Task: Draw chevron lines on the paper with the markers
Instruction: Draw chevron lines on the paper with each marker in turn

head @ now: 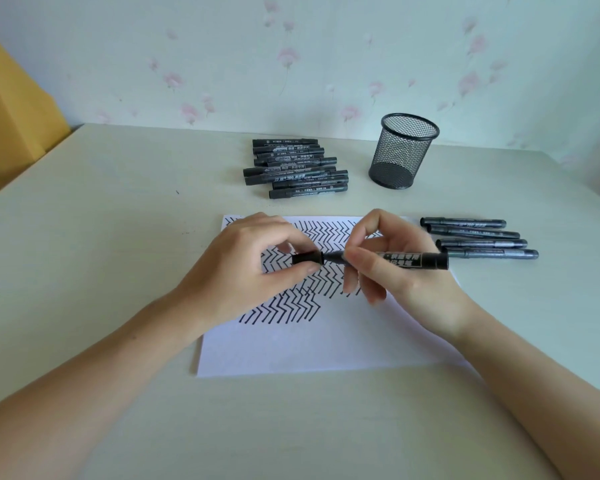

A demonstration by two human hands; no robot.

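Observation:
A white sheet of paper (319, 344) lies on the table, its upper half covered with rows of black chevron lines (284, 308). Above the sheet, a black marker (400, 260) is held level between both hands. My right hand (395, 271) grips its barrel. My left hand (243, 268) pinches the black cap (307, 258) at the marker's left end. The cap sits against the barrel; whether it is fully seated I cannot tell.
A pile of several black markers (297, 169) lies behind the paper. Several more markers (478, 239) lie in a row to the right of the sheet. A black mesh pen cup (400, 150) stands empty at the back right, near the floral wall.

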